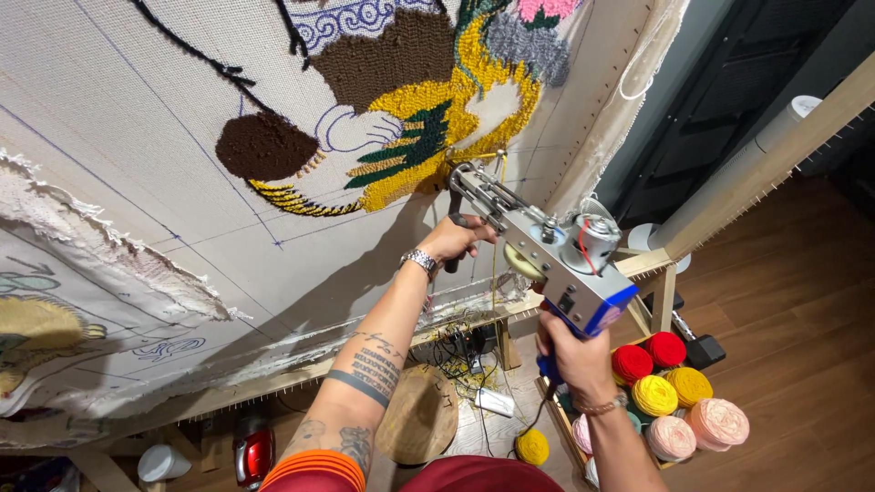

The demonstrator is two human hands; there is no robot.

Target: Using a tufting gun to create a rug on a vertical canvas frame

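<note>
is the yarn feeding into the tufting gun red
No, the strand running up to the tip of the tufting gun is yellow, matching the yellow patch on the cloth where the tip is pressed.

You have no packages, labels, signs or screens to read here: nothing of that kind shows near your fingers, above them on the stretched cloth, or below them on the floor.
</note>
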